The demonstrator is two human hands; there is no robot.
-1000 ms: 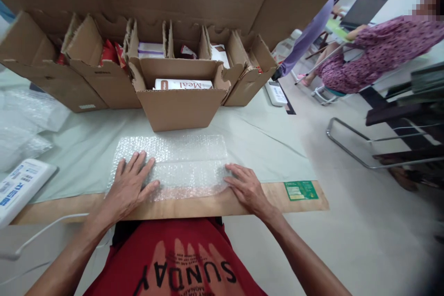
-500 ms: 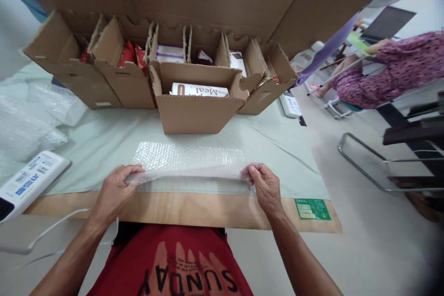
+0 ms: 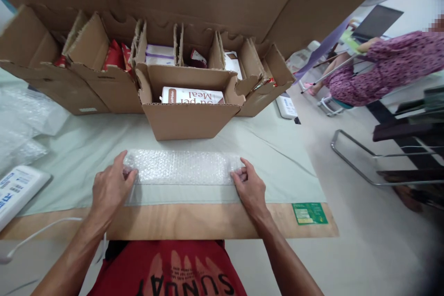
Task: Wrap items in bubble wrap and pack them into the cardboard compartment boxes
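Note:
A strip of clear bubble wrap (image 3: 183,167), folded into a long rectangle, lies across the pale green cloth in front of me. My left hand (image 3: 114,180) grips its left end, thumb at the near edge and index finger at the far corner. At the right end my right hand (image 3: 249,185) holds it the same way, fingers curled at the edge. Just beyond the strip stands a cardboard box (image 3: 187,122) with a white "Meal" packet (image 3: 194,95) in it.
Behind stand several open cardboard bins (image 3: 121,95) with red and white packs. More bubble wrap (image 3: 27,115) and a white device (image 3: 21,192) lie at left. A green card (image 3: 310,213) is on the wooden table edge (image 3: 208,219). A seated person (image 3: 374,69) is at right.
The near edge of the bubble wrap, raised before, now lies folded flat over the strip. Both hands have moved slightly with it, and the view has shifted a little.

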